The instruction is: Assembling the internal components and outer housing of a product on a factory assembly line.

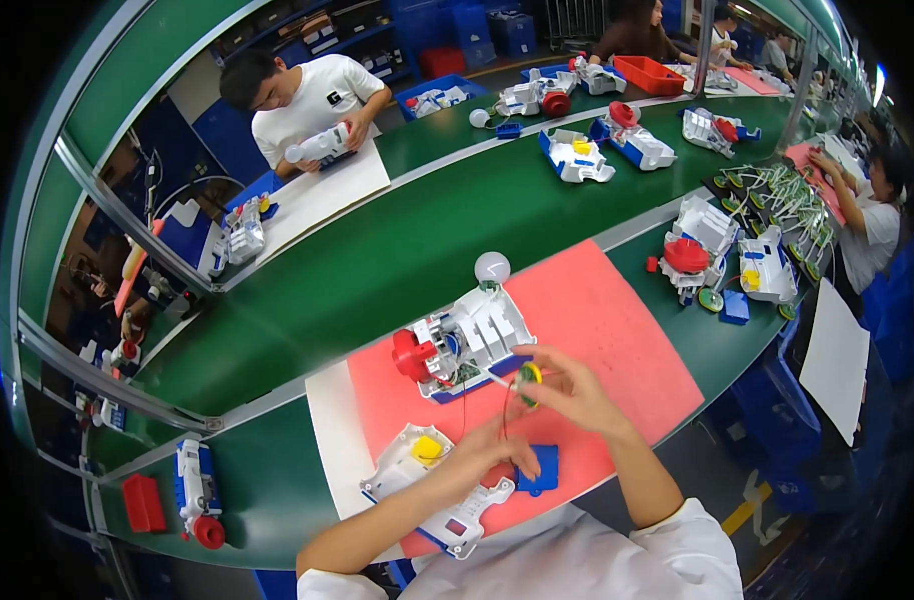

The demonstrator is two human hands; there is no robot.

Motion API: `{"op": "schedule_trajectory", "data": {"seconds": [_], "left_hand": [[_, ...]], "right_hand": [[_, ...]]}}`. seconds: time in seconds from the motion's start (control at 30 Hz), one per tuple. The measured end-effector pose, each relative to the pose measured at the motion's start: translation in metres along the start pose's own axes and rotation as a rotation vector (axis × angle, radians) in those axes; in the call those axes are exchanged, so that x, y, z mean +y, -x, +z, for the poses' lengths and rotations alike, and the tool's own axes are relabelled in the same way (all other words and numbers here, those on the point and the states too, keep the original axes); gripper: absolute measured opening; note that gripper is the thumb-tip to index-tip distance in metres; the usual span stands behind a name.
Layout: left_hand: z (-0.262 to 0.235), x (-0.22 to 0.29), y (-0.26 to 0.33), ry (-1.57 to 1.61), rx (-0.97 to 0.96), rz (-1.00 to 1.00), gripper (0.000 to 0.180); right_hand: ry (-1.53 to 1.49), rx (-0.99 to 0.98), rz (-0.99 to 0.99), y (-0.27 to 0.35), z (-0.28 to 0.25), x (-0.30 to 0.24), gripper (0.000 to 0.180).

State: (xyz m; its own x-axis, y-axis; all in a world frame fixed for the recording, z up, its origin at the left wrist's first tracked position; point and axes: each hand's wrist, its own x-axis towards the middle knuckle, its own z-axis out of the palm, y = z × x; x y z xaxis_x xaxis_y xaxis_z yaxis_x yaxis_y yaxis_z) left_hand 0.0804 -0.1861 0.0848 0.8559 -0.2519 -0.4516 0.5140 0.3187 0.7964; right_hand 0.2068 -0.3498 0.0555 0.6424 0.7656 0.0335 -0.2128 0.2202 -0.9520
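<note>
My right hand (577, 395) pinches a small round green disc (527, 383) with a yellow rim, joined to a white cable. Beyond it lies an opened white and blue plastic housing (492, 335) with exposed wiring, a red round part (412, 355) and a pale ball (492, 268) on its far end. My left hand (492, 455), slightly blurred, is lower, fingers apart. It hovers over a white shell half (417, 480) holding a yellow piece (427, 449). Beside its fingertips is a blue square cover (539, 468). A thin red wire passes near both hands.
A salmon-coloured mat (617, 330) lies under the work on a green bench (247, 505). At left are a red bin (144, 503) and an assembled unit (197, 485). Right are opened housings (687, 255) and a pile of cabled discs (777, 205). Co-workers sit across and right.
</note>
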Motion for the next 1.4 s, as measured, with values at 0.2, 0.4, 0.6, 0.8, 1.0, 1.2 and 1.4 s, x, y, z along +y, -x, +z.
{"op": "schedule_trajectory", "data": {"seconds": [0.2,0.4,0.6,0.8,1.0,1.2,1.4], "left_hand": [[0.015,0.036,0.045,-0.993,0.236,0.169,0.029],[0.025,0.151,-0.015,-2.149,0.365,0.788,0.022],[0.043,0.12,-0.023,-2.231,0.415,0.375,0.017],[-0.017,0.028,-0.008,-0.605,-0.004,-0.041,0.089],[-0.004,0.01,-0.083,-0.09,0.215,0.323,0.078],[-0.001,0.016,-0.095,-0.166,0.306,0.339,0.026],[-0.001,-0.003,-0.073,-0.616,0.635,0.673,0.022]], "right_hand": [[0.039,-0.077,0.062,0.0,-0.015,-0.012,0.044],[0.167,0.056,0.005,0.011,-0.005,0.006,0.055],[0.669,0.41,-0.408,0.005,0.008,0.008,0.04],[0.862,0.313,-0.363,-0.023,0.012,-0.014,0.04],[1.063,0.192,-0.502,-0.067,-0.001,-0.044,0.042],[0.876,0.015,-0.19,-0.082,-0.013,-0.076,0.039],[0.736,-0.281,0.162,-0.104,-0.014,-0.093,0.033]]}}
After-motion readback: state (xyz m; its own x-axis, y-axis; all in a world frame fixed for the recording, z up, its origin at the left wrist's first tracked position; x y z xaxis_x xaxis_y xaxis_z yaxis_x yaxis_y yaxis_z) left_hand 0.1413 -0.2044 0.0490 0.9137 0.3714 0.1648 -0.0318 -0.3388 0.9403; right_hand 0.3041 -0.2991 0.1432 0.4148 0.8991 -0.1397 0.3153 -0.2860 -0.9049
